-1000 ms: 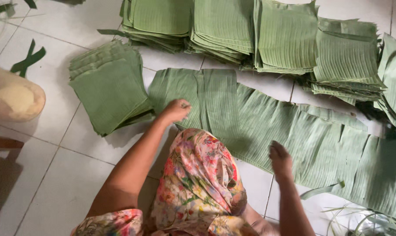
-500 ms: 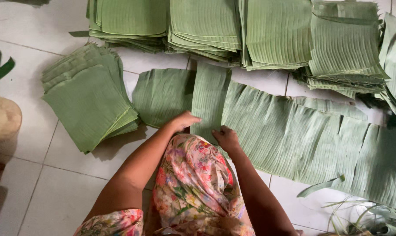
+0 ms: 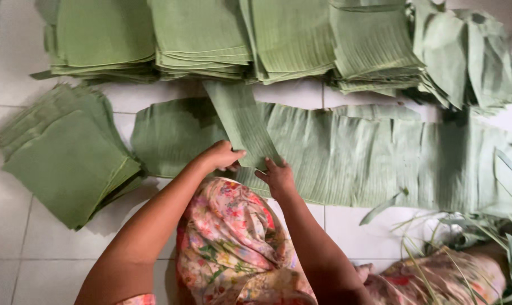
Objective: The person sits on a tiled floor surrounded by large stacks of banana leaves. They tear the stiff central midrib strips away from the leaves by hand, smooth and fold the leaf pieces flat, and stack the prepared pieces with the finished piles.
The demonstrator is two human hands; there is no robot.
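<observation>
Hands (image 3: 250, 164) pinch a ribbed, rectangular green leaf strip (image 3: 242, 121).

The scene was lit evenly by soft, diffuse daylight; no single source could be made out. The white floor (image 3: 18, 85) was rendered bright, nearly washed out at the top right corner, yet no hard glare was seen. Soft shadows were cast under the leaf pile (image 3: 69, 158) at the left and beneath the arms, falling toward the lower right. The leaf strip (image 3: 242, 121) and the ribs of the leaves were shown fairly sharp. Slight motion blur was noted at the left hand (image 3: 219, 157) and right hand (image 3: 277, 178). The lower right corner was seen softer and darker. Little edge distortion was noticed.
</observation>
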